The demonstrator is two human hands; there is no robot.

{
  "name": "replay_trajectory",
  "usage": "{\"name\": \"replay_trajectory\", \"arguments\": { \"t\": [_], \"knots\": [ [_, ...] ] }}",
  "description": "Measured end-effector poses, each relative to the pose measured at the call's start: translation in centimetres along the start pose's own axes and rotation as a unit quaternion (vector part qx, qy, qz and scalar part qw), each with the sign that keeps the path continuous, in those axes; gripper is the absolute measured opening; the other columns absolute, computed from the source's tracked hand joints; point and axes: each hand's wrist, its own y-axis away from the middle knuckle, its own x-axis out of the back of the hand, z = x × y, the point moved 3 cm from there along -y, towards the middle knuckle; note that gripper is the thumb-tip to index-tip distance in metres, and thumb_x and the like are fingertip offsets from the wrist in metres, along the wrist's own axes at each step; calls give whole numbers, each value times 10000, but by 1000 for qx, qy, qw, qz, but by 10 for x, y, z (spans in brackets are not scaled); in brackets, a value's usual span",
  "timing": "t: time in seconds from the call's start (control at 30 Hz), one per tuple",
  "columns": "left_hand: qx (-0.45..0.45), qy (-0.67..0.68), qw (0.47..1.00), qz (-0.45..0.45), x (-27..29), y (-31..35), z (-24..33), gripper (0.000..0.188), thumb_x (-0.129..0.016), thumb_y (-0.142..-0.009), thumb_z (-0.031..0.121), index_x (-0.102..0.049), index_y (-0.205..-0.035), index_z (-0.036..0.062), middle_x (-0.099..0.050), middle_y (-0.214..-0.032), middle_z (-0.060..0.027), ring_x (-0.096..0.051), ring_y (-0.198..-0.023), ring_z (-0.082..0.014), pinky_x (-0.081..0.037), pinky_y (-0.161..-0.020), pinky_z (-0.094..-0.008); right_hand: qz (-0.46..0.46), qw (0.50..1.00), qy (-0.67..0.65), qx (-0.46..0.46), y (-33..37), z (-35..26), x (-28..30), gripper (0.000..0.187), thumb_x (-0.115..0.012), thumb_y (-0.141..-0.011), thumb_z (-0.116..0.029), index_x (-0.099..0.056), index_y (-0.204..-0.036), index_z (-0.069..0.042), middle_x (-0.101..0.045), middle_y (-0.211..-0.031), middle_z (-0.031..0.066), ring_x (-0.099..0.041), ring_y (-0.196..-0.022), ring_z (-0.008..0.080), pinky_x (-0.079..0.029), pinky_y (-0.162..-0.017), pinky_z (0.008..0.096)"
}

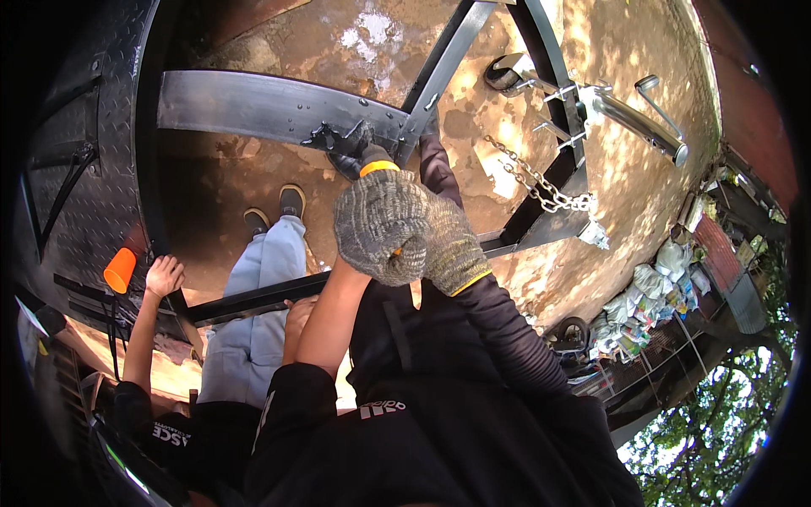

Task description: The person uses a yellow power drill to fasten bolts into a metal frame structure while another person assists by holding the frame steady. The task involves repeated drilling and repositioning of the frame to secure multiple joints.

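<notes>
Nearest of all, a black sweatshirt, with two forearms reaching upward, bare on the left, dark-sleeved on the right. Just beyond, at the centre, two knit work gloves bunched together. Left hand, in mottled grey, curled tightly around a tool. Right hand, in grey-olive knit with a thin yellow edge at the cuff, close against the left; fingers mostly hidden, so cannot tell its grip.

As for the tool, mostly buried in the left fist: shows a bright orange-yellow collar above the glove, a small orange spot among the curled fingers, and a dark far end, exact kind unclear. Overlaps the lower edge of a steel crossbeam, near the joint with a diagonal beam; contact hard to judge. Crossbeam broad, flat and dark grey, with a soft sheen, a few dark drops, and a jagged, wet-looking black patch beside the tool's end.

Off to the left, another person in pale trousers, with one bare hand near an orange cup. Out to the right, a metal chain and a silver cranked stand. Farthest, heaped bags and green leaves.
</notes>
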Motion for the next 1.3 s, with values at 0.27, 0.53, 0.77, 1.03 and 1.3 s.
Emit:
{"name": "replay_trajectory", "arguments": {
  "t": [0.27,0.53,0.77,1.03,1.3],
  "knots": [
    [31,70,997,-10,-9,7,0,348,-526,-755,256,-538,-1064,96,-531,-1058,-77,-483,-1024,-223,-355,-917,-363,-13,996,81,31,6,22,-3,347,-497,-808,-125,-428,-1123,2,-515,-1060,124,-500,-962,223,-394,-854,304],
    [33,93,995,-24,-6,9,-2,357,-546,-749,240,-533,-1073,91,-534,-1067,-77,-486,-1022,-228,-362,-907,-365,46,981,187,35,0,-4,5,377,-610,-675,-240,-489,-985,-62,-568,-841,140,-554,-799,314,-449,-687,398],
    [39,103,994,-27,-8,9,-3,366,-563,-744,225,-529,-1081,86,-536,-1074,-77,-489,-1021,-231,-368,-898,-366,47,983,177,33,0,7,2,386,-608,-675,-260,-493,-986,-64,-566,-830,149,-555,-800,317,-450,-691,398],
    [19,77,997,-14,2,0,2,377,-572,-747,204,-516,-1095,70,-539,-1078,-78,-493,-1018,-230,-375,-891,-363,81,997,-5,16,-4,17,-8,367,-589,-692,-240,-506,-997,-54,-552,-903,156,-547,-835,323,-447,-719,389],
    [-29,32,999,4,9,-13,14,382,-544,-785,94,-434,-1145,27,-514,-1094,-86,-499,-1010,-191,-398,-886,-300,66,967,210,127,-7,20,-9,340,-572,-699,-204,-505,-994,-47,-550,-920,158,-545,-849,324,-447,-725,382]
  ]
}}
